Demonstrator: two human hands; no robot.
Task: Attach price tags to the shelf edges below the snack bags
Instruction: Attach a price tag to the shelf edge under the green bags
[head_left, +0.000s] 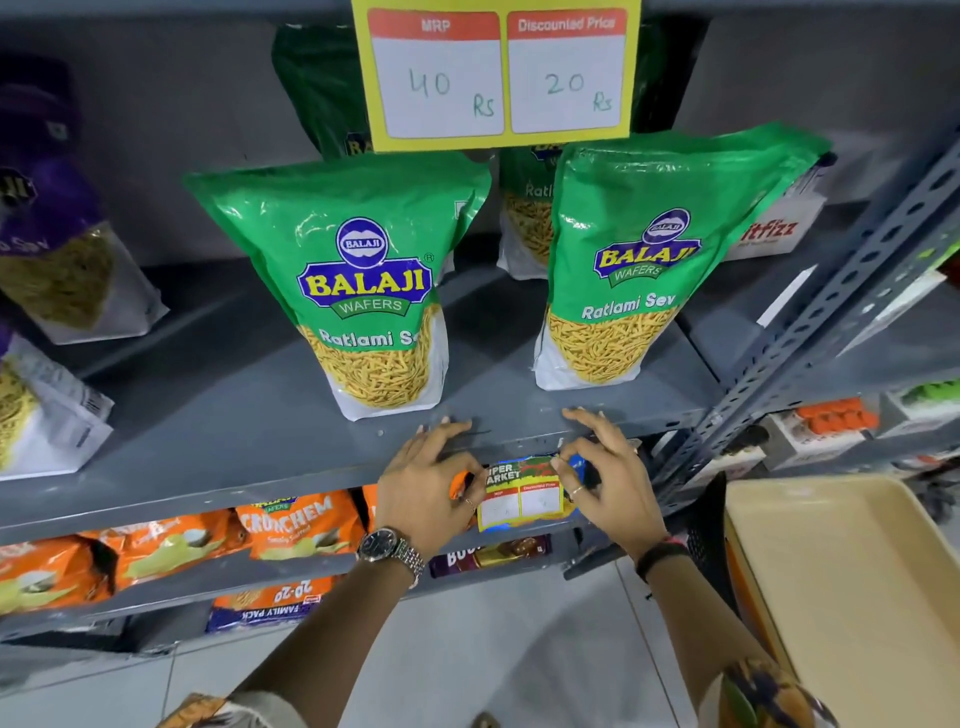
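2 green Balaji Ratlami Sev bags (374, 291) stand above the shelf edge (208, 493). Left hand (423, 488) and right hand (605, 475) pinch the price tag (524, 493) against it, long axis left-right, "MRP" readable.

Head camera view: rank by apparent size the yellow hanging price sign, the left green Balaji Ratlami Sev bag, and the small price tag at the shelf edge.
1. Left green bag
2. Yellow sign, cropped at top, so unsure
3. Small price tag, partly covered by both hands
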